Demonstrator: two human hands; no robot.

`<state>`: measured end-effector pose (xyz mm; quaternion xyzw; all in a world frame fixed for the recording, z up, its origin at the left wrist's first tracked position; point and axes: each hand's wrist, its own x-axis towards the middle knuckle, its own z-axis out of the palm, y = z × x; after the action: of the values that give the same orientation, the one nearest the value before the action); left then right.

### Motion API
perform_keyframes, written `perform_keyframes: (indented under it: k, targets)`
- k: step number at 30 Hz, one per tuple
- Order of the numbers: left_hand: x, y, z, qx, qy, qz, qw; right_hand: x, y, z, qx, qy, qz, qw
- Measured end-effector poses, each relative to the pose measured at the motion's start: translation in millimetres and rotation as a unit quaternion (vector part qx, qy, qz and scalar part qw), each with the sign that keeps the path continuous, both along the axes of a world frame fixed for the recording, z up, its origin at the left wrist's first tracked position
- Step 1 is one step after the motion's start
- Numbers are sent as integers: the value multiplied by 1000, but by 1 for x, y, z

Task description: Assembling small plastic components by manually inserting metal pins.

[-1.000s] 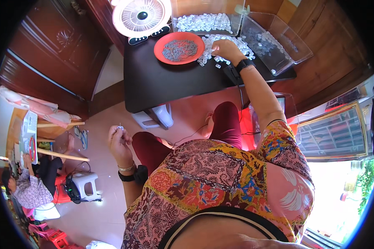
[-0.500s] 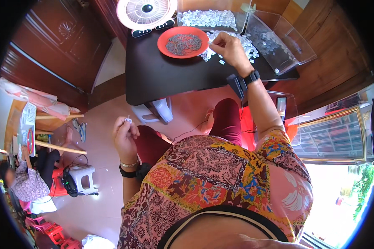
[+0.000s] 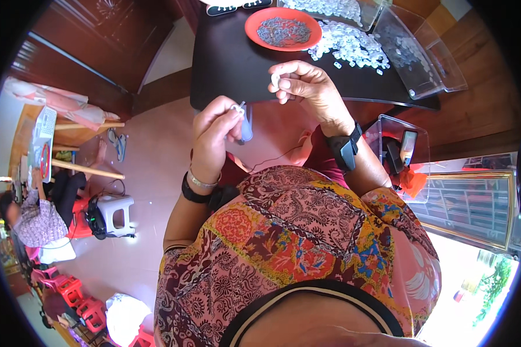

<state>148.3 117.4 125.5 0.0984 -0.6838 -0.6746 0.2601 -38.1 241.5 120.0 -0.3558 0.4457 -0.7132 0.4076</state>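
From my feed I see both hands raised in front of the torso, near the front edge of the dark tabletop [image 3: 231, 63]. The left hand [image 3: 214, 136] is closed in a pinch around a small bluish tool [image 3: 246, 124] with a pale tip; most of the tool is buried behind the fingers, so I cannot make out what kind it is. A thin dark thread [image 3: 269, 159] runs down from that hand toward the lap, and I lose it against the clothing. The right hand [image 3: 307, 89], at about 2 o'clock from the left hand and just apart from it, has its fingers curled and pinches a small white piece [image 3: 275, 81] between thumb and forefinger; its shape is too small to read. On the tabletop at 12 o'clock from the hands sits a red plate [image 3: 283, 28] filled with small grey bits, and at 1 o'clock a loose heap of white pieces [image 3: 350, 46] spreads beside it. A clear plastic box [image 3: 428, 63] stands at the tabletop's far-right edge, its contents blurred. A white object at the top rim is cut off by the frame. Both wrists carry dark bands. At 9 o'clock, well apart, another person [image 3: 37, 217] sits on the floor near a white stool [image 3: 113, 208].
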Motion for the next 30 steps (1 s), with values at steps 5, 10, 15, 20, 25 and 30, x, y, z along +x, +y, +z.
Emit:
perform_keyframes:
  k: [5,10,15,20,25,30]
  targets:
    - [-7,1,-6,44,1,-29,999,16,-9,-3,-26,24,12,999]
    - [-14,5,-15,44,6,-62,997,43,-25,-8,-64,-20,-29,997]
    - [-11,-1,-25,54,47,-18,997,50,-24,-21,-45,-63,-30,997]
    - [-7,1,-24,48,25,-13,998,49,-20,-21,-28,-44,-28,998]
    - [1,1,-28,9,-15,16,1000,45,-17,-17,-24,-9,-50,998]
    - [-1,4,-28,17,4,38,999,45,-13,-16,-25,28,-52,998]
